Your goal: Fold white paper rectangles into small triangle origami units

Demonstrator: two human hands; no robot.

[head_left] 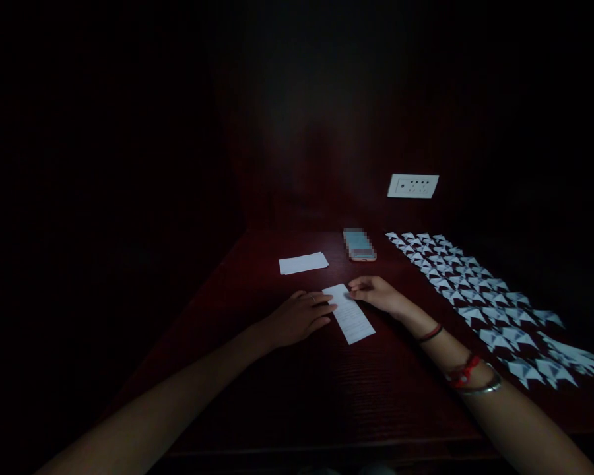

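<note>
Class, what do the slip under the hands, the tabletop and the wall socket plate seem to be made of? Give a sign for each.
Slip: matte paper, being thin, flat and printed with lines.
Tabletop: probably wood or wood-look laminate, dark red and slightly glossy, with fine grain-like ripples.
Socket plate: likely smooth white plastic, judging by its even, rigid face.

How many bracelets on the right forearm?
3 visible: a thin dark band nearest the right hand, then a knotted red cord bracelet, and a silver-coloured metal bangle beside it, toward the elbow. Strands hidden under the red one can't be ruled out.
</note>
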